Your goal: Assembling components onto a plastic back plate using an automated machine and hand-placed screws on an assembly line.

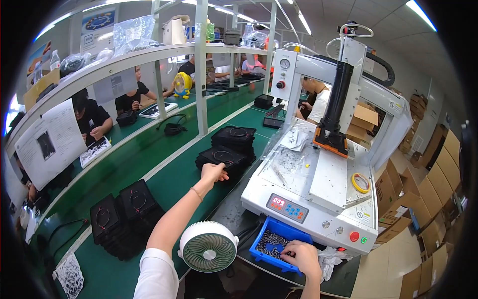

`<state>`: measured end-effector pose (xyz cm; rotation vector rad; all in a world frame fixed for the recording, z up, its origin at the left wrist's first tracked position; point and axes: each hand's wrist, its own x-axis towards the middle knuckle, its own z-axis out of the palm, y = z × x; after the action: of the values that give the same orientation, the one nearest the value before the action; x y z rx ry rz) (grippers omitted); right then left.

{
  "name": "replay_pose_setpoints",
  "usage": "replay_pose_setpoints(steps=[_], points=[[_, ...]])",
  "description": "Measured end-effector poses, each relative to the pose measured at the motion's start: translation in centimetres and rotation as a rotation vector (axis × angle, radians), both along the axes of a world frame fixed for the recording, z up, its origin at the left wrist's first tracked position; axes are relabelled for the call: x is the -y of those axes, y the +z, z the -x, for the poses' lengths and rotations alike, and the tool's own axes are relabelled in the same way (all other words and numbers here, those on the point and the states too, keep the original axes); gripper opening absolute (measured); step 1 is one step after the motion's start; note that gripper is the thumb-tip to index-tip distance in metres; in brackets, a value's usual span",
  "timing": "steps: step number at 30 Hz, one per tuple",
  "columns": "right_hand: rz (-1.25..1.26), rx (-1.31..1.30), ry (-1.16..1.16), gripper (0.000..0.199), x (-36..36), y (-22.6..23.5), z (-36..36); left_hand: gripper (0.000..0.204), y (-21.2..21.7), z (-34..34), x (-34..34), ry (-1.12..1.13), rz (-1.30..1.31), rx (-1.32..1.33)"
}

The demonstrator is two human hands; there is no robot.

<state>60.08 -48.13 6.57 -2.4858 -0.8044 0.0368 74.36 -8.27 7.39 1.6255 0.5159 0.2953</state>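
My left hand [214,173] reaches forward to a stack of flat black panels [211,157], its fingers closed at the near edge of the top one. A thin wire loop lies on that panel. Behind it stands a second stack of black panels [233,135]. My right hand [302,256] is lowered into a blue bin [294,234], fingertips pinched together among many small metal pieces [271,239]. Whatever sits between those fingertips is too small to make out. A white desk fan [209,246] with a green grille stands between my forearms.
A white bench machine [264,192] with a black vertical tool [336,104] stands at the right. Yellow tape [360,183] lies on its bed. More black panel stacks [122,219] are at the left. A shelf post [200,70] rises beyond; people work across the green bench. Cardboard boxes [393,194] stand at right.
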Motion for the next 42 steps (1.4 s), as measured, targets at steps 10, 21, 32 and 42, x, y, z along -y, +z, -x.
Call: replay_pose_setpoints(steps=[10, 21, 32, 42], points=[[-0.096, -0.040, 0.004, 0.011, 0.0, -0.2, 0.0, 0.010, -0.1, 9.5, -2.9, -0.035, 0.804, 0.451], [-1.045, -0.068, 0.045, 0.016, -1.6, 1.5, 0.7, 0.033, 9.1, 21.5, 5.4, -0.041, 0.702, 0.501], [-0.854, 0.149, 0.186, 0.022, -3.4, 5.3, 5.6, 0.069, 5.7, 23.8, 13.5, -0.332, 0.487, 0.438], [-0.526, 0.401, 0.220, 0.023, -7.0, 4.9, 5.8, 0.068, 3.7, 23.7, 14.0, -0.388, 0.343, 0.501]])
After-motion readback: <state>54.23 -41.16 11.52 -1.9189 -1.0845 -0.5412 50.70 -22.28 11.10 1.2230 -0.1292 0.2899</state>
